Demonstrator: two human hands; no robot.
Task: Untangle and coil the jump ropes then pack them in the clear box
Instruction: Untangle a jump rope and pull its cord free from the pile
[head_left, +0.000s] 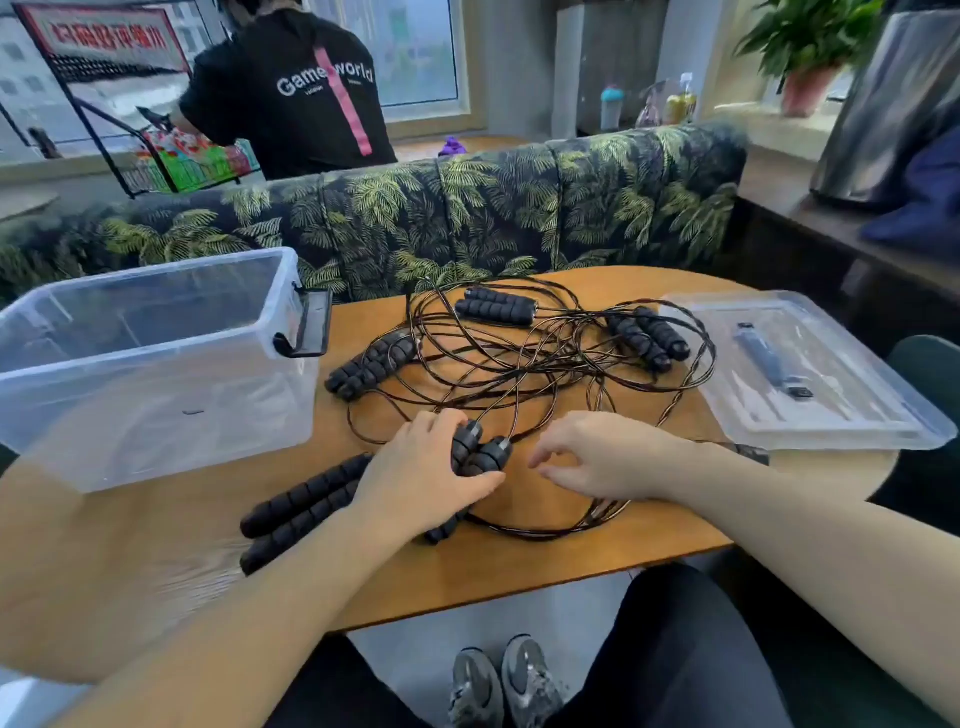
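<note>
My left hand grips two black handles of the tangled jump ropes (mid-table); my right hand hovers loosely curled, holding nothing. Clear box stands left.

A wooden table is covered by a clear box at left, tangled jump ropes in the middle, and a lid at right.

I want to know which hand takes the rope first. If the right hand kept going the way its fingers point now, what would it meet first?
The right hand points left, toward the pair of handles under the left hand. It would likely meet those handle ends first, though depth is unclear and a loop of the tangled cords might come first.
</note>
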